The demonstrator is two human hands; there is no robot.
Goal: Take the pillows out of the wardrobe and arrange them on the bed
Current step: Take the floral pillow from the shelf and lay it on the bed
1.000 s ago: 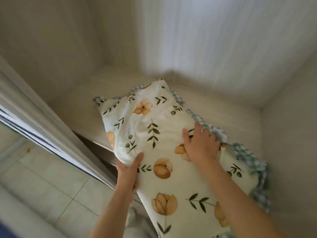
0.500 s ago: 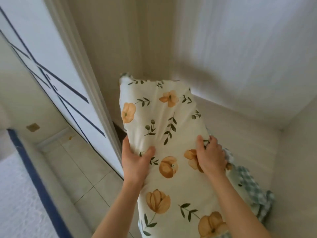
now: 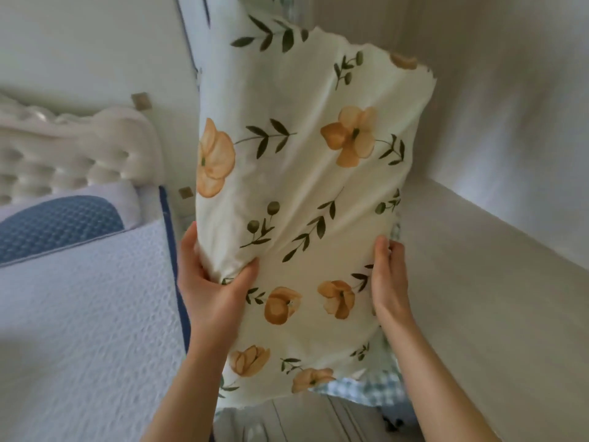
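My left hand (image 3: 213, 282), lower centre of the frame, grips the left long edge of the floral pillow (image 3: 302, 199), thumb pressed into the front face and fingers wrapped behind, the cover bunching into a fold at the thumb. My right hand (image 3: 390, 279), at centre right, clasps the opposite edge, palm flat to the side seam and fingers curled out of sight behind it. The pillow stands nearly upright between the two hands, filling the middle of the frame from top to bottom, raised clear of the pale wardrobe shelf (image 3: 497, 298) at right. A gingham backing (image 3: 360, 389) shows along its lower right edge. Judged from the dent at the thumb and the sagging, wrinkled top corner, the filling is soft and light and the cover loose; a one-handed pinch would probably catch fabric only and let the body droop. Holding both long edges near mid-height, as here, should keep it in shape. At left lies the bed (image 3: 83, 314) under a white textured cover, with a blue-patterned pillow (image 3: 57, 224) against the tufted headboard (image 3: 73, 154) at upper left, close beside the pillow's left edge.
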